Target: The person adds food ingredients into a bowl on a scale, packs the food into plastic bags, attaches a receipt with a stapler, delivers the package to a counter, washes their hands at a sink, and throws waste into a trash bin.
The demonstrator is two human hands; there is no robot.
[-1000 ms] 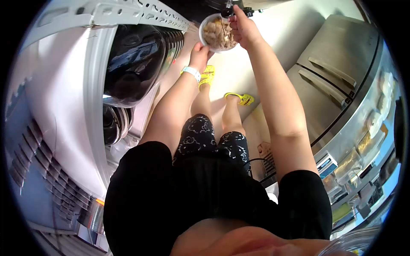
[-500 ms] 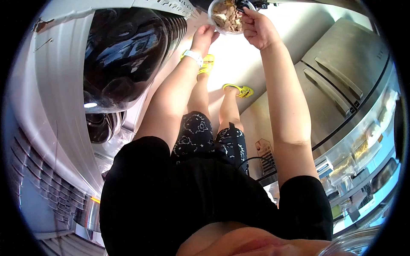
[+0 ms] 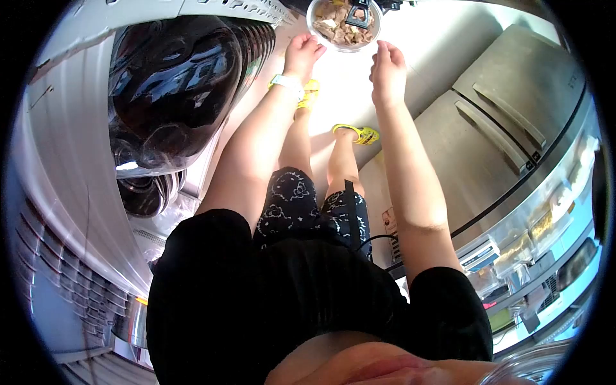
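Observation:
A round container [image 3: 312, 37] of pale brown pieces that look like cooked sliced meat [image 3: 328, 23] is at the top of the view. A black object with a square frame-like end [image 3: 359, 15] lies over the meat; its kind is unclear. My left hand [image 3: 301, 56], with a white watch on the wrist, is beside the container's lower left rim. Its fingers are loosely bent and apart, with nothing seen in them. To the lower right of the container, my right hand [image 3: 389, 70] hangs apart from it, fingers loosely extended and nothing visible in them.
At left, a stack of glossy black trays or lids [image 3: 173, 90] stands by a white perforated shelf [image 3: 231, 8]. More dark round dishes [image 3: 144, 196] are below. A steel refrigerator [image 3: 475, 147] stands at right, near shelves of packaged items [image 3: 513, 256].
My right hand has let go of the black object over the container and drawn back downward. My left hand has shifted slightly left, away from the rim.

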